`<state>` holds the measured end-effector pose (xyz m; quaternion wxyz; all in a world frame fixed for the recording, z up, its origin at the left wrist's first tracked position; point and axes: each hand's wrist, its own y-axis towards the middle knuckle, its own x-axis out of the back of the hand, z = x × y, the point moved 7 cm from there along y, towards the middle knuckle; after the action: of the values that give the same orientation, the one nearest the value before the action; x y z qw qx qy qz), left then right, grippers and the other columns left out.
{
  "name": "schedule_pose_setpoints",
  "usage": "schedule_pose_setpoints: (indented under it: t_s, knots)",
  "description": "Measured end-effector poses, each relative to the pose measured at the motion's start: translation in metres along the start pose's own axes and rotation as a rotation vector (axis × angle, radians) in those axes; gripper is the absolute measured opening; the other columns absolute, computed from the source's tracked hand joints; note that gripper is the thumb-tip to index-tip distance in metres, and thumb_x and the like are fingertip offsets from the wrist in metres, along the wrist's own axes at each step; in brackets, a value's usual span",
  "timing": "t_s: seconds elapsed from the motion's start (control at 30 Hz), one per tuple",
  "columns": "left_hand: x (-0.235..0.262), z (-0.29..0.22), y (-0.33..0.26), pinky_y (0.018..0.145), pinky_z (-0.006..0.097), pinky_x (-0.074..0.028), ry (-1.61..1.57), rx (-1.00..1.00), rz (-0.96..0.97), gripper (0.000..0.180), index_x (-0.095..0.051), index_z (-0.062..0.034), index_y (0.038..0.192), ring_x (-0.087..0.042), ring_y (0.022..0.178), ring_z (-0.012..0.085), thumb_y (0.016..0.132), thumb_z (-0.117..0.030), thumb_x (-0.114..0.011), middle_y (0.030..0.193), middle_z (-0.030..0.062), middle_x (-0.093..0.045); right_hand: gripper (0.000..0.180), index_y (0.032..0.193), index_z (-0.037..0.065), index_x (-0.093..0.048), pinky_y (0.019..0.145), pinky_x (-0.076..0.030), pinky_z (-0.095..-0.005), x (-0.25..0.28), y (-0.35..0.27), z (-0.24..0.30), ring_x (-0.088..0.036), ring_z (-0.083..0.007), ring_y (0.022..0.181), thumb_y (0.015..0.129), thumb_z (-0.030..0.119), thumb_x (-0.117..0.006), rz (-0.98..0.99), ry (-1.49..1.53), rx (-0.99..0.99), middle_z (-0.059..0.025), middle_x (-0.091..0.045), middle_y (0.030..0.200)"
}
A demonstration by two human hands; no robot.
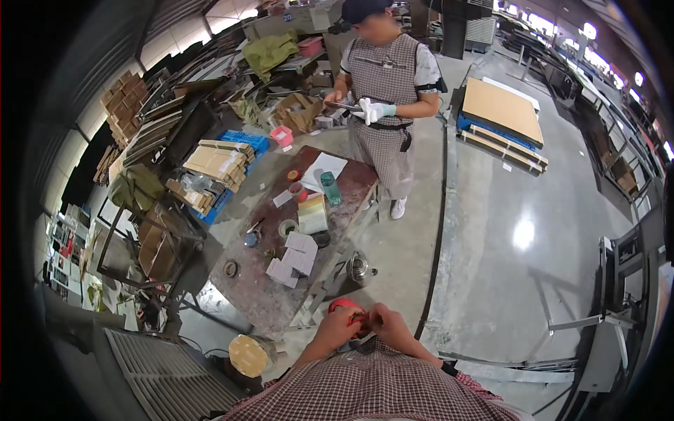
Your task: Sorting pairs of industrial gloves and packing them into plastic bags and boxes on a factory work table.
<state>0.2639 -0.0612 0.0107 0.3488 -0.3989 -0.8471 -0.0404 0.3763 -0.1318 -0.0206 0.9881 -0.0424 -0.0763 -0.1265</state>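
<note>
Close in front of my checked apron, my two hands meet at waist height. My left hand (339, 328) is closed on a red rounded thing (344, 304); its kind is hard to make out because the fingers cover much of it. Right beside it, my right hand (390, 327) has its fingers pinched together against the same spot. Whatever lies between those fingertips is hidden. Just beyond my hands, a dark red worktable (246, 295) carries loose paper sheets (300, 254), a green bottle (330, 188) and several tape rolls, one of them red (293, 175).
Across the table stands a person (382, 84) in a checked apron, one hand gloved, holding a dark flat thing. A shiny metal vessel (358, 266) is by the table's right side. A round stool (249, 355) sits at lower left. Flat boards (502, 109) lie stacked at right.
</note>
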Motion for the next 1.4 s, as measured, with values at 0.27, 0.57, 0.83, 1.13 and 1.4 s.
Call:
schedule_pose_setpoints:
  t_s: [0.27, 0.57, 0.83, 1.13, 1.4]
  knots:
    - [-0.024, -0.01, 0.042, 0.064, 0.038, -0.045, 0.189, -0.03, -0.01, 0.023, -0.058, -0.0089, 0.089, -0.058, 0.076, 0.0291, 0.068, -0.017, -0.059, 0.082, 0.0104, -0.058, 0.02, 0.083, 0.003, -0.057, 0.063, -0.048, -0.0321, 0.032, 0.012, -0.009, -0.06, -0.0264, 0.073, 0.066, -0.006, -0.057, 0.009, -0.139, 0.175, -0.0113, -0.058, 0.078]
    - [-0.013, 0.004, 0.091, 0.059, 0.042, -0.046, 0.309, 0.023, -0.217, 0.014, -0.056, -0.0112, 0.083, -0.058, 0.071, 0.0303, 0.074, -0.022, -0.059, 0.086, 0.0069, -0.056, 0.024, 0.104, 0.012, -0.06, 0.064, -0.047, -0.0362, 0.033, 0.057, -0.037, -0.06, -0.0292, 0.071, 0.081, 0.015, -0.055, 0.33, -0.378, -0.158, -0.0137, -0.062, 0.079]
    - [0.018, -0.007, 0.17, 0.054, 0.037, -0.047, 0.304, -0.089, -0.394, 0.012, -0.059, -0.0124, 0.084, -0.058, 0.066, 0.0272, 0.073, -0.015, -0.061, 0.083, 0.0052, -0.054, 0.026, 0.108, 0.008, -0.057, 0.057, -0.045, -0.032, 0.06, 0.141, -0.026, -0.058, -0.0251, 0.06, 0.085, 0.02, -0.052, 0.203, -0.147, -0.111, -0.0151, -0.061, 0.076]
    - [0.083, 0.003, 0.251, 0.058, 0.038, -0.044, 0.232, 0.102, -0.578, 0.012, -0.057, -0.0082, 0.081, -0.055, 0.067, 0.0289, 0.071, -0.011, -0.063, 0.076, 0.0081, -0.054, 0.035, 0.111, 0.006, -0.055, 0.084, -0.042, -0.0371, 0.091, 0.182, -0.089, -0.056, -0.029, 0.093, 0.086, 0.03, -0.051, 0.783, -0.22, -0.116, -0.0149, -0.06, 0.097]
    - [0.103, -0.019, 0.272, 0.055, 0.032, -0.041, 0.221, 0.231, -0.808, 0.016, -0.056, -0.0005, 0.074, -0.05, 0.058, 0.0209, 0.07, -0.01, -0.068, 0.068, 0.009, -0.053, 0.039, 0.107, 0.002, -0.054, 0.076, -0.045, -0.0374, 0.174, 0.256, -0.066, -0.058, -0.0319, 0.084, 0.084, 0.033, -0.05, 0.894, -0.089, -0.069, -0.0174, -0.06, 0.094]
